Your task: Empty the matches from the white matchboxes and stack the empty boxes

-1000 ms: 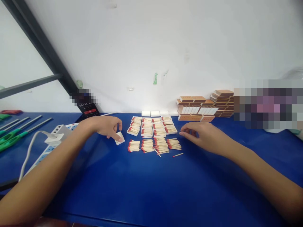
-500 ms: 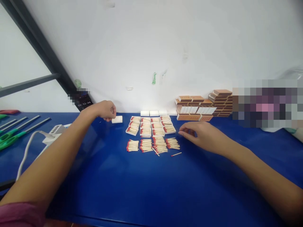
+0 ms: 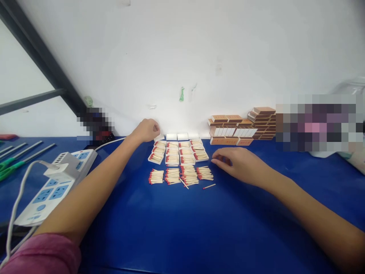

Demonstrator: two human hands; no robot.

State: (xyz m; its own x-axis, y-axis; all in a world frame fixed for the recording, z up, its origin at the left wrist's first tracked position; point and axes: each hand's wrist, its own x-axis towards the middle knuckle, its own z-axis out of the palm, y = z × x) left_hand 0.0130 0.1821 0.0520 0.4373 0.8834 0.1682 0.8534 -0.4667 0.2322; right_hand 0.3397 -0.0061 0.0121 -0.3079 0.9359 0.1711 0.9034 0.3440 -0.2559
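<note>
My left hand has its fingers closed on a small white matchbox tray at the wall, partly hidden by the fingers. Just right of it, white trays stand in a row against the wall. In front, several matchbox trays filled with red-tipped matches sit in columns. Nearer to me lie loose piles of matches, with one stray match to their right. Beside the right-hand column of trays, my right hand rests with fingers curled and thumb apart, holding nothing visible.
Stacked brown matchboxes stand along the wall at the right. On the left lie a white power strip with a plugged adapter and cable, and green-handled tools. A dark metal frame slants behind them.
My left hand has moved right along the wall with the white tray, bringing it beside the other white trays. My right hand stays by the filled trays. The view has shifted slightly.
</note>
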